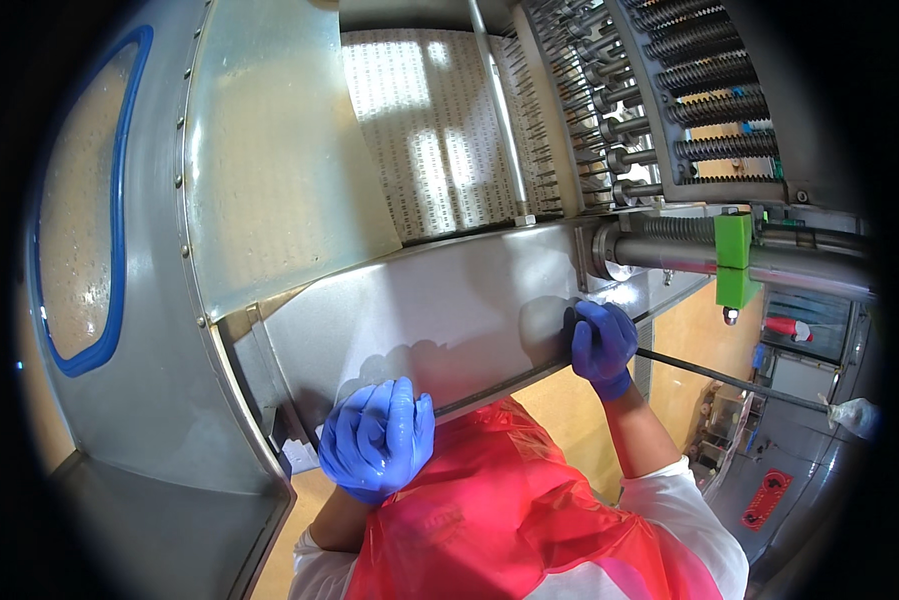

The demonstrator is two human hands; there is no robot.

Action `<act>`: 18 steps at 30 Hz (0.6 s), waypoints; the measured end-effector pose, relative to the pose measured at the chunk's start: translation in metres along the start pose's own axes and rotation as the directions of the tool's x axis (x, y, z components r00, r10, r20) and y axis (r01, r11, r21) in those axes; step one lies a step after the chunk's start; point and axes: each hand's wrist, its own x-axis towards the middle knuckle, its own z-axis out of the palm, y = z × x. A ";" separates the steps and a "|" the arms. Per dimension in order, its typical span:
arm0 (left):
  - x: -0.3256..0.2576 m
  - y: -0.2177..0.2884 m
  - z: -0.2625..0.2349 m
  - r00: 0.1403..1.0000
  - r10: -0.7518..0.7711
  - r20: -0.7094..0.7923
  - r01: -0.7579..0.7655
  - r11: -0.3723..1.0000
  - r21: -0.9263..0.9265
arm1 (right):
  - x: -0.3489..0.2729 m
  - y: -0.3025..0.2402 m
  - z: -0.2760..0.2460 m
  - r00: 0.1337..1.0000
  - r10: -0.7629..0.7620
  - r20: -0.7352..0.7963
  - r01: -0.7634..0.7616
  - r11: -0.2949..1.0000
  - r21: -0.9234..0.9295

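Both of my hands wear blue gloves and are held up at the near edge of a broad stainless steel panel [449, 305]. My left hand [377, 440] is in front of the panel's left part with its fingers curled in; whatever may be inside them is hidden. Higher and to the right, my right hand [602, 345] is closed at the panel's right end, with a dark patch beside its fingers. A thin black rod [729, 378] runs rightward from just behind this hand. Whether the fingers grip it, I cannot tell.
Beyond the panel lies a perforated metal belt [424, 130], with rows of needles [534, 120] and coil springs [724, 105] at its right. A clear guard [269, 170] covers the left side. A green clamp [733, 260] sits on a steel shaft. My red apron [469, 510] hangs close to the panel.
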 end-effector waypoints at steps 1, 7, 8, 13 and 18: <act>0.000 0.000 0.000 1.000 0.002 -0.003 -0.002 1.000 -0.002 | 0.000 0.000 0.000 1.000 0.003 0.000 -0.003 1.000 -0.001; -0.001 0.001 0.000 1.000 0.001 0.002 -0.001 1.000 -0.002 | 0.000 -0.001 0.000 1.000 0.011 -0.007 -0.011 1.000 -0.006; -0.001 0.001 0.000 1.000 0.001 0.003 -0.001 1.000 0.002 | 0.000 -0.001 0.000 1.000 0.011 -0.008 -0.011 1.000 -0.005; -0.001 0.002 -0.001 1.000 0.002 -0.001 -0.002 1.000 0.014 | -0.001 0.000 0.000 1.000 0.013 -0.006 -0.013 1.000 -0.005; -0.002 0.000 0.001 1.000 0.014 -0.013 -0.014 1.000 -0.003 | 0.000 -0.002 -0.001 1.000 0.020 0.000 -0.020 1.000 -0.012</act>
